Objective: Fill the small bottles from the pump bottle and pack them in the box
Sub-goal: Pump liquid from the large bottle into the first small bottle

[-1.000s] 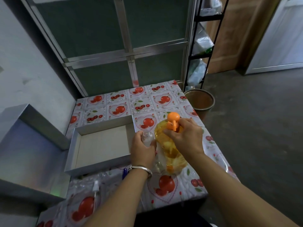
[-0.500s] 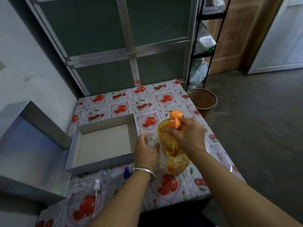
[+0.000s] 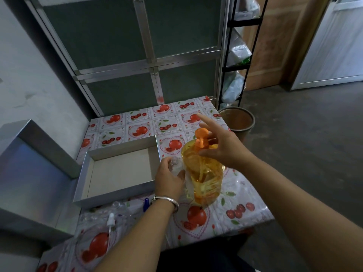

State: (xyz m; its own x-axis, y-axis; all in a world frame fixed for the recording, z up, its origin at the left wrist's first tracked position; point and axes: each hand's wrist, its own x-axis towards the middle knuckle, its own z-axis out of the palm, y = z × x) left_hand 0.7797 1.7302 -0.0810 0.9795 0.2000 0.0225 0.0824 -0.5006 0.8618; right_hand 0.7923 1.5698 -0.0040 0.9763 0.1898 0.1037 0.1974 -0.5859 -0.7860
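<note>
A big clear pump bottle (image 3: 204, 173) of yellow liquid with an orange pump head (image 3: 200, 137) stands upright on the fruit-patterned table (image 3: 231, 211). My left hand (image 3: 170, 179) grips a small clear bottle (image 3: 175, 164), open at the top, right beside the pump bottle's left side. My right hand (image 3: 222, 146) hovers just right of the pump head with its fingers spread and holds nothing. The grey open box (image 3: 117, 193) lies left of my left hand with nothing in it.
The box lid (image 3: 31, 177) leans at the far left. Loose clear bottles (image 3: 117, 205), a white spray top (image 3: 111, 218) and a blue cap (image 3: 146, 203) lie near the front edge. A brown bin (image 3: 237, 122) stands on the floor past the table's right corner, by a black rack (image 3: 233, 55).
My right hand has let go of the pump head and lifted, its fingers spreading out. My left hand still holds the small bottle by the pump bottle.
</note>
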